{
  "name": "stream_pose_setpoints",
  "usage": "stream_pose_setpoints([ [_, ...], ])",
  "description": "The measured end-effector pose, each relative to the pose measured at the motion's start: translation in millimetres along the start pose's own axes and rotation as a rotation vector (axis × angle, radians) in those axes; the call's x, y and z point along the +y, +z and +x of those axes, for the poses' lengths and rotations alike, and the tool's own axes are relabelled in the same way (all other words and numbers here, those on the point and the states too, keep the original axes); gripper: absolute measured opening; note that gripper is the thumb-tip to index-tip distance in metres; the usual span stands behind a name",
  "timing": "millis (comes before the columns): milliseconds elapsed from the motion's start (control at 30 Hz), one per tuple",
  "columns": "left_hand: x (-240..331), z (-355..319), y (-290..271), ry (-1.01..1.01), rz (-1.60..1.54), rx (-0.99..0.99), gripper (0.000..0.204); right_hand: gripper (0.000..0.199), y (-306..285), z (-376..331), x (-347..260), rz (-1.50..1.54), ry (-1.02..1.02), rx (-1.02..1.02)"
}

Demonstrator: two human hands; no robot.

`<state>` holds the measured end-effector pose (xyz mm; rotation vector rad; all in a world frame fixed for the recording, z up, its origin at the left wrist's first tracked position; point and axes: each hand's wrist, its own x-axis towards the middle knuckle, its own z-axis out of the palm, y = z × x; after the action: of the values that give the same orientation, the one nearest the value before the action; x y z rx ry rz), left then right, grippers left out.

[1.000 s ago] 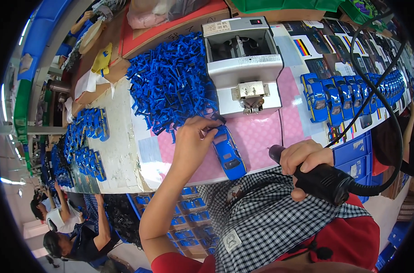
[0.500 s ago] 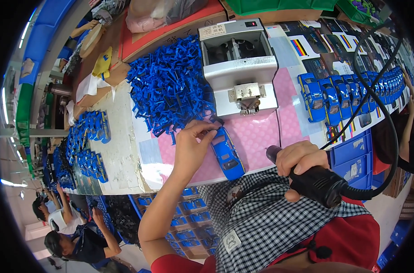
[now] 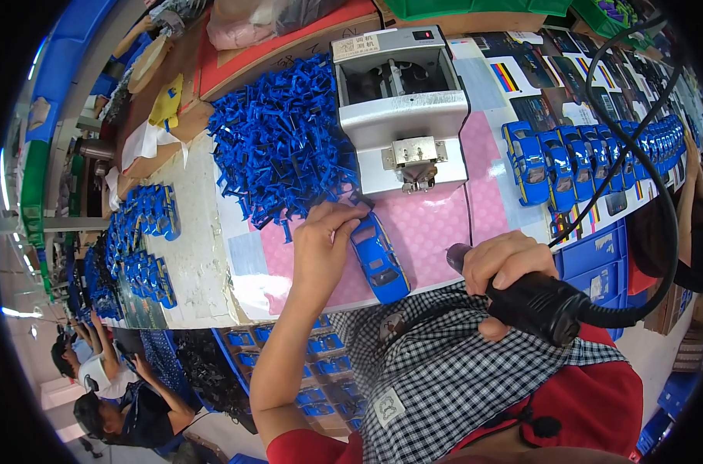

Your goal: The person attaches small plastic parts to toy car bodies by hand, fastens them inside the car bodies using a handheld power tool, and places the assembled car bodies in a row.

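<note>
A blue toy car (image 3: 381,263) lies on the pink mat, its near end toward me. At the car's far end, my left hand (image 3: 322,236) pinches thumb and fingers together; a small dark part (image 3: 361,201) shows just past the fingertips, and its exact shape is hard to make out. My right hand (image 3: 510,267) is wrapped round a black power screwdriver (image 3: 549,308), held to the right of the car. The tool's tip points left, apart from the car. Beyond my left hand spreads a heap of small blue plastic parts (image 3: 278,139).
A grey metal machine (image 3: 402,114) stands behind the car. Rows of blue toy cars (image 3: 526,162) line the right side, with more cars (image 3: 154,213) at left. The screwdriver's black cable (image 3: 667,224) loops up on the right. Partitioned trays of cars (image 3: 320,352) sit below the table edge.
The whole view has shifted slightly to the left. Both hands keep nearly the same places relative to the car and the screwdriver.
</note>
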<state>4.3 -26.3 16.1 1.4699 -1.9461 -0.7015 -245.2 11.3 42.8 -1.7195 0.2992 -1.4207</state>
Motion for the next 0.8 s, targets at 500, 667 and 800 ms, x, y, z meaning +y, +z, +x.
stream_pose_setpoints([
  [500, -32, 15, -14, -0.449, -0.541, -0.211, 0.01, 0.05, 11, -9, 5, 0.146, 0.043, 0.14],
  [667, -32, 18, -10, -0.135, -0.242, -0.214, 0.009, 0.049, 12, -14, 10, 0.138, -0.109, 0.187],
  [800, -25, 10, -13, -0.004, -0.055, -0.154, 0.011, 0.053, 8, -8, 5, 0.14, -0.001, 0.062],
])
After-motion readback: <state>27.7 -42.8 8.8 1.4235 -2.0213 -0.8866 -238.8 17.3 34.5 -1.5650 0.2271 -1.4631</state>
